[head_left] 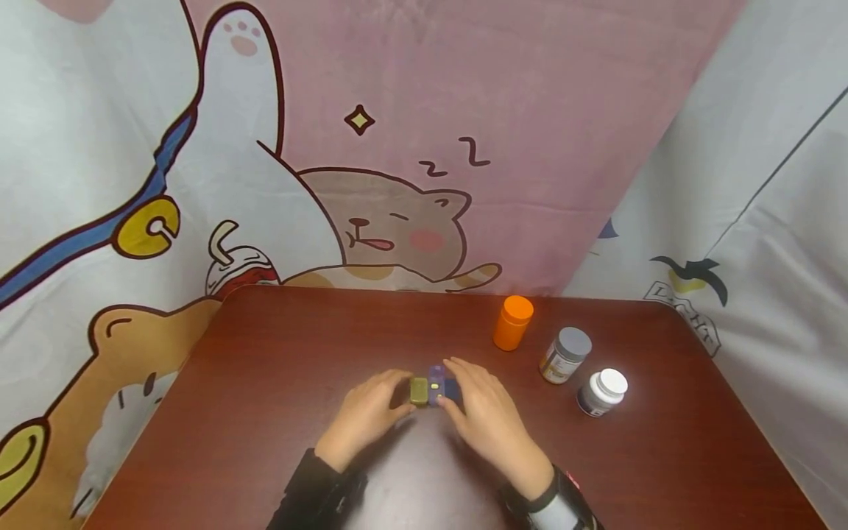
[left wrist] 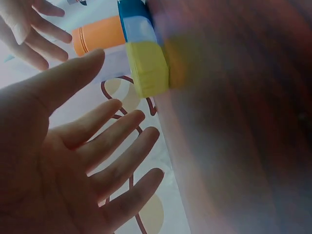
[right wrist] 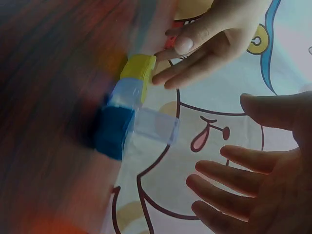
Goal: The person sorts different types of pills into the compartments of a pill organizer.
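A small pill box stands on the table between both hands, with a yellow compartment (head_left: 419, 391), a translucent purple one (head_left: 435, 394) and a dark blue one (head_left: 453, 389) side by side. The purple lid (right wrist: 157, 126) sticks up, and small yellowish spots show inside that compartment in the head view. My left hand (head_left: 372, 409) is beside the yellow end, thumb and fingers spread with nothing between them. Beside the blue end is my right hand (head_left: 492, 417), its fingers extended and apart, holding nothing. Both wrist views show the palms facing the box.
To the right on the brown table (head_left: 291, 353) stand three bottles: an orange one (head_left: 513, 324), a grey-lidded one (head_left: 564, 356) and a white-capped one (head_left: 602, 392). Behind the table hangs a cartoon-printed cloth (head_left: 530, 110).
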### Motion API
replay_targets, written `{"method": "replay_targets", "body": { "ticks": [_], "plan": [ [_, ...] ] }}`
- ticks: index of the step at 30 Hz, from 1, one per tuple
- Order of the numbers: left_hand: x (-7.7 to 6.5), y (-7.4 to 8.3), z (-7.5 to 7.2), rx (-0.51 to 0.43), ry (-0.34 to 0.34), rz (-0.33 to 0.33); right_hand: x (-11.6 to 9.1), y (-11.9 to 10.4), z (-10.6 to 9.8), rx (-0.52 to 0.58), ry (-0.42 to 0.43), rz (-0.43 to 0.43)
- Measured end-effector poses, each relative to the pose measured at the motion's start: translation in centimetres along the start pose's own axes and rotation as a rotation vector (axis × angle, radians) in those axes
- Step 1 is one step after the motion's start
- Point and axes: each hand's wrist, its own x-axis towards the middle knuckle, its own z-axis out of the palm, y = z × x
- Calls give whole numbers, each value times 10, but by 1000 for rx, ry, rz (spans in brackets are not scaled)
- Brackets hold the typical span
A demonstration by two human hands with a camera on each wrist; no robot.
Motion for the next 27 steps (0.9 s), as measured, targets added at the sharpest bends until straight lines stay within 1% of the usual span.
{"method": "replay_targets", "body": {
  "ticks": [4, 7, 9, 12, 16, 19, 23, 27],
  "plan": [
    [11, 3, 2, 25, -14, 17, 11, 2, 11, -15, -14, -24],
    [18, 5, 6, 51, -18, 23, 17, 4, 19, -31, -37, -19],
    [21, 5, 8, 70, -18, 23, 19, 5, 22, -35, -50, -16],
    [21, 5, 11, 113, -3, 30, 19, 5, 25, -36, -73, -18],
    [19, 5, 13, 173, 57, 54, 16, 4, 22, -42, -103, -43],
    [17, 6, 13, 198, 92, 63, 12, 2, 19, -60, -114, -73],
    [17, 6, 12, 197, 91, 66, 6, -1, 18, -111, -101, -113],
    [16, 6, 12, 186, 79, 66, -2, -4, 18, -158, -103, -126]
  ]
}}
